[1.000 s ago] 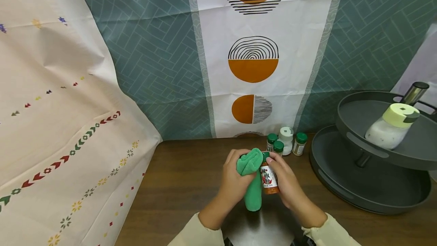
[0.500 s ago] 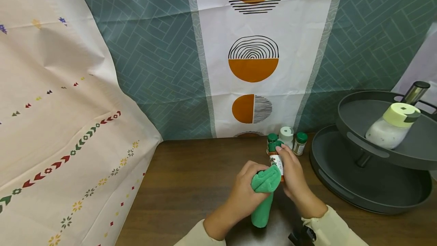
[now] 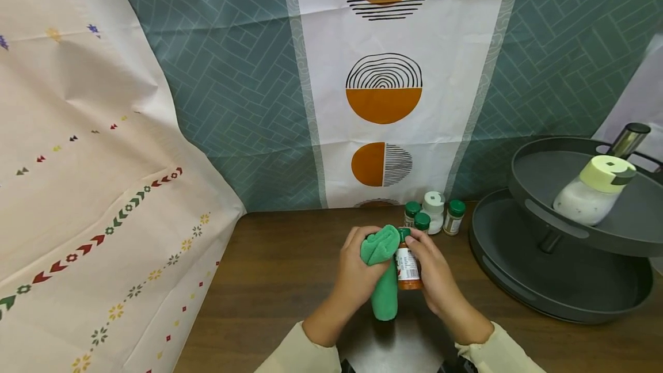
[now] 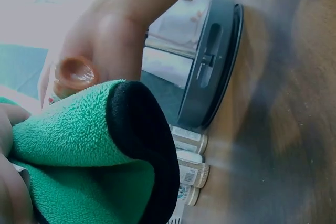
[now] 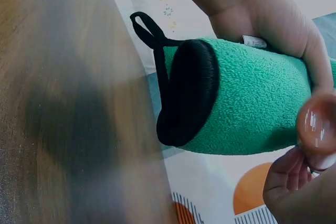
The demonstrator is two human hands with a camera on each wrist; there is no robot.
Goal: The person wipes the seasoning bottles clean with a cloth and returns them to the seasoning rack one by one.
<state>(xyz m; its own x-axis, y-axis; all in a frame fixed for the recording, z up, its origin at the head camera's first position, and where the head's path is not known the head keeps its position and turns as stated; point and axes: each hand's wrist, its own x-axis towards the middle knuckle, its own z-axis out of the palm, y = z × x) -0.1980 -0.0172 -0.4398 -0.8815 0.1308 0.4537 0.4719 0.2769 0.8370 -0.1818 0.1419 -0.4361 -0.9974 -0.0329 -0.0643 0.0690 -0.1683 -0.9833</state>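
In the head view my left hand (image 3: 354,272) grips a rolled green towel (image 3: 384,298) that hangs down out of its fist. My right hand (image 3: 434,275) holds a small seasoning bottle (image 3: 408,266) by its upper part, just right of the towel. The bottle has a green cap, a white label with a barcode and reddish-orange contents. In the left wrist view, the bottle's round base (image 4: 77,73) shows beyond the towel's fold (image 4: 68,124). The towel's black trim and hanging loop (image 5: 147,32) appear in the right wrist view.
Behind the hands, several green-capped jars (image 3: 454,220) stand around a white-capped bottle (image 3: 434,205) near the wall. A dark two-tier tray (image 3: 559,298) occupies the right side, with a yellow-lidded white jar (image 3: 593,191) on top. A pale patterned cloth (image 3: 103,217) hangs at left.
Half a second ago the towel was lower and farther right, the bottle farther back. Now both are back side by side, and the bottle's label is turned to its barcode side.
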